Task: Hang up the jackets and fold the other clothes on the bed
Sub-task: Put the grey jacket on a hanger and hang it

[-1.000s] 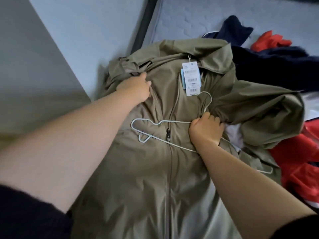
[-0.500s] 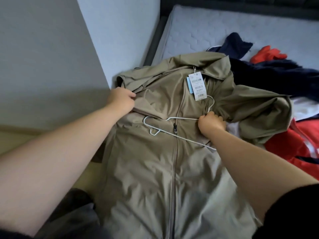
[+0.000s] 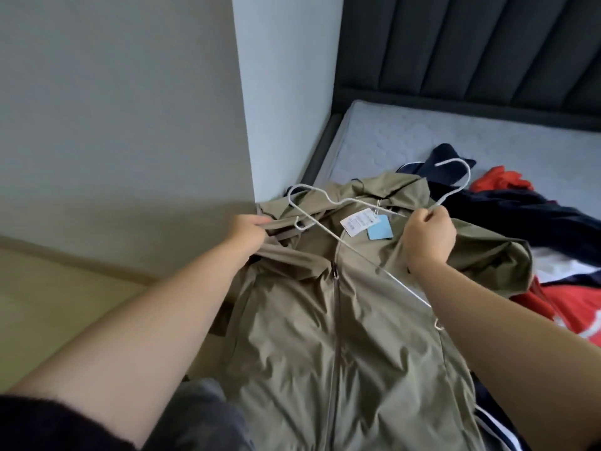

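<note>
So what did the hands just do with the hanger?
The right hand lifted the hanger off the jacket, up toward its collar, still gripping its neck. The left hand slid out to the shoulder and grips cloth there. The tags swung sideways. The jacket stays zipped on the bed.

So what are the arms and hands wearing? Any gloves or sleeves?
No gloves, rings or watch show on the left hand or the right hand. The left arm is bare up to a fuzzy black sleeve near the elbow. The right arm is bare all the way to the picture's edge.
</note>
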`<state>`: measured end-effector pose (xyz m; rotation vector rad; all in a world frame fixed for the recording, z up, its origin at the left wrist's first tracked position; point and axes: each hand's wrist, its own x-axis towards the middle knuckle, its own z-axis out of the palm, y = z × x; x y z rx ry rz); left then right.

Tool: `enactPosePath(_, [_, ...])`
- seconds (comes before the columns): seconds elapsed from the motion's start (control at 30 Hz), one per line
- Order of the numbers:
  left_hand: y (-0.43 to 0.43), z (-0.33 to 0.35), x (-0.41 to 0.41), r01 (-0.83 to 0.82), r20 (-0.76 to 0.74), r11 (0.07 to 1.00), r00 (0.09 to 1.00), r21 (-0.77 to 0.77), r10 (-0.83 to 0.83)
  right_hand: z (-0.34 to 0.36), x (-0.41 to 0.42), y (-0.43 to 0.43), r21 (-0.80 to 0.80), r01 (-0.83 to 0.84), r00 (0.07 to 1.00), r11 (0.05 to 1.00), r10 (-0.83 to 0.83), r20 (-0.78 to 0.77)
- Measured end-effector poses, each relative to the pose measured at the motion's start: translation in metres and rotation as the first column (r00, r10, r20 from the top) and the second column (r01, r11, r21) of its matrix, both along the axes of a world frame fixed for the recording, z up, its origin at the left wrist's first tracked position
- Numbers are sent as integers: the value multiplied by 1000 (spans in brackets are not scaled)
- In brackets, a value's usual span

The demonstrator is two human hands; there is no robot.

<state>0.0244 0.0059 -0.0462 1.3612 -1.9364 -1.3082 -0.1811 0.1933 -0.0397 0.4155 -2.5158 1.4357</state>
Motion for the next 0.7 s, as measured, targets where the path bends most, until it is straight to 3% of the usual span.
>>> enactPosePath(0.1, [8, 9, 8, 13, -29, 1000, 999, -24, -14, 10, 10, -1, 106, -20, 996, 994, 29, -79])
enactPosePath(0.2, [13, 23, 13, 24, -36, 996, 999, -91, -27, 13, 21, -1, 272, -114, 970, 956, 167, -178])
enactPosePath(0.3, [24, 39, 13, 105, -63, 984, 991, -145, -115, 13, 38, -8, 350, -197, 951, 916, 265, -159])
enactPosePath(0.47, [56, 67, 3, 250, -188, 961, 945, -115, -268, 32, 65, -32, 276, -342, 939, 898, 335, 74])
enactPosePath(0.7, [83, 116, 11, 346, -337, 936, 876, -64, -346, 79, 79, -47, 110, -428, 895, 897, 404, 187])
